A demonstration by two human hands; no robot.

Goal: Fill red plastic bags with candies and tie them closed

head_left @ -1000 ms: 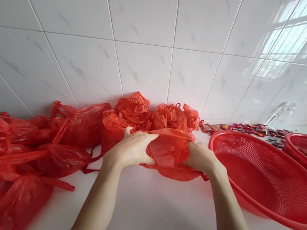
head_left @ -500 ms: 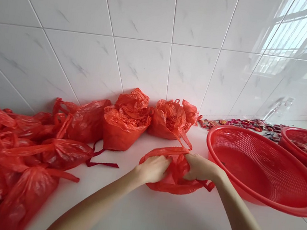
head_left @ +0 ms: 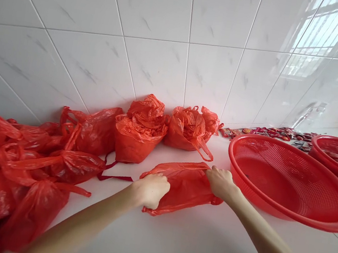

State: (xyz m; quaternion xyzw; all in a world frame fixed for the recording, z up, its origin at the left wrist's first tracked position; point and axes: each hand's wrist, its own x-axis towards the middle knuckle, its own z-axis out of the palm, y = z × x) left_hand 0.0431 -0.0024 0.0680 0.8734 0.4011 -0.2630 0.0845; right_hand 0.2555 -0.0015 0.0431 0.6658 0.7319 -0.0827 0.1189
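Note:
A thin red plastic bag (head_left: 184, 189) is stretched sideways between my two hands, low over the white counter. My left hand (head_left: 153, 189) is closed on its left edge, fingers curled into a fist. At the opposite side my right hand (head_left: 219, 181) grips the rim, close beside a red perforated basket (head_left: 275, 182). Behind the stretched bag stand a red bag stuffed with crumpled plastic (head_left: 137, 143) and another bunched red bag (head_left: 187, 131). What lies inside the stretched bag, if anything, cannot be made out.
Tied, filled red bags (head_left: 37, 204) are piled on the left. A dark red ribbon (head_left: 116, 178) lies near them. At the back right are small wrapped packets (head_left: 270, 133) and a second red basket (head_left: 313, 156) holding packets. A tiled wall (head_left: 152, 68) bounds the back.
My hands have moved apart, the left one leftward and slightly down. The bag's mouth, bunched around my hands before, is now pulled wide and taut.

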